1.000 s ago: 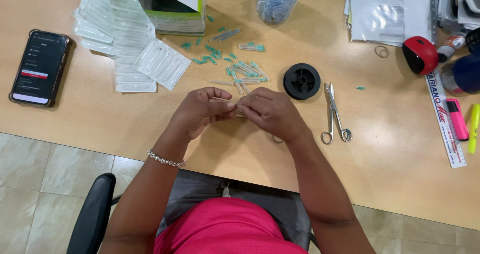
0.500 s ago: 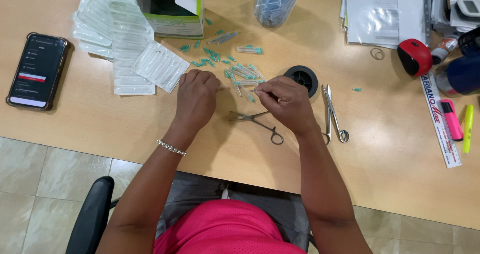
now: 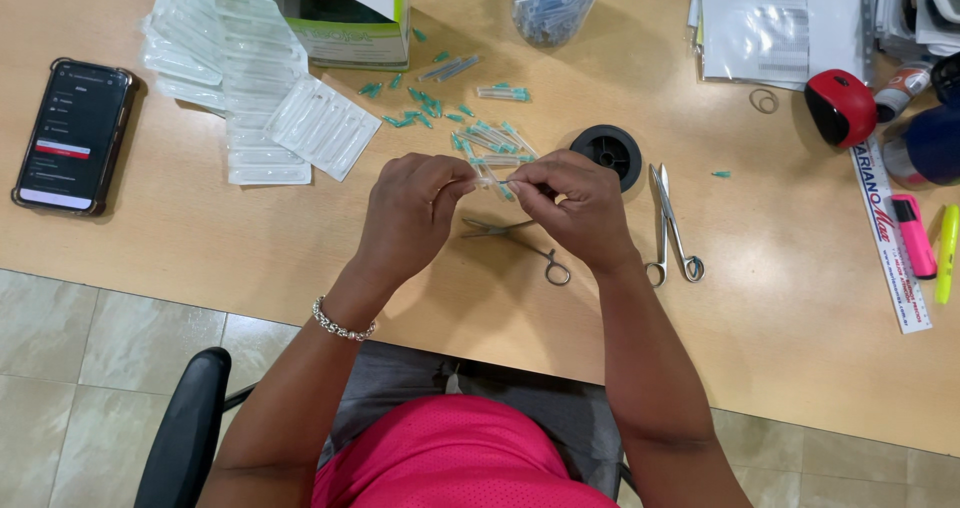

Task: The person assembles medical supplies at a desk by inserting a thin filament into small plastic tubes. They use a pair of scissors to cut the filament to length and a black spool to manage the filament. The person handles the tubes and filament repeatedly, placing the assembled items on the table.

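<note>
My left hand (image 3: 412, 216) and my right hand (image 3: 575, 208) meet over the wooden desk (image 3: 780, 328), and together they pinch a thin clear needle tube (image 3: 493, 180) held level between the fingertips. Just beyond them lies a scatter of similar clear tubes with green caps (image 3: 488, 138). Small scissors (image 3: 525, 245) lie on the desk under and between the hands. A second pair of metal forceps (image 3: 670, 226) rests to the right of my right hand. A black spool (image 3: 606, 153) sits just beyond my right hand.
A stack of clear blister packs (image 3: 250, 88) and an open box (image 3: 345, 13) lie at the back left. A phone (image 3: 72, 136) is at far left. At the back stands a clear jar (image 3: 555, 3); papers (image 3: 775, 23), a red tape holder (image 3: 840, 108), ruler (image 3: 888, 233) and highlighters (image 3: 912, 236) sit right.
Both hands have moved away from me toward the pile of tubes, uncovering the small scissors on the desk. They now hold one clear tube between them.
</note>
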